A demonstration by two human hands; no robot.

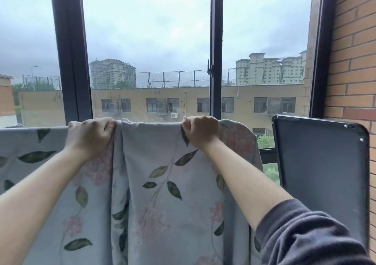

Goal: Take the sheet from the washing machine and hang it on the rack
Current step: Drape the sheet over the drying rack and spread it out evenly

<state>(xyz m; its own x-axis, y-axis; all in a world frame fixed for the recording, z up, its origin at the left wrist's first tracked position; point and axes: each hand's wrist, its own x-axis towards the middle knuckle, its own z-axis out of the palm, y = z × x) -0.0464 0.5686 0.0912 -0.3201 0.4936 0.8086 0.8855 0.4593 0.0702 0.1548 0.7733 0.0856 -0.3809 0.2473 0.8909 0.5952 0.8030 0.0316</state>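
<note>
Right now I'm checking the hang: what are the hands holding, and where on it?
Both grip the floral sheet along its top edge: left hand at a bunched fold, right hand nearer its right end.

One wide-angle head-worn view faces forward, nearly level, toward a window [150,30] at 12 o'clock; the sheet [162,183] hangs near at 6 o'clock, brick wall [354,61] at 3 o'clock.
</note>
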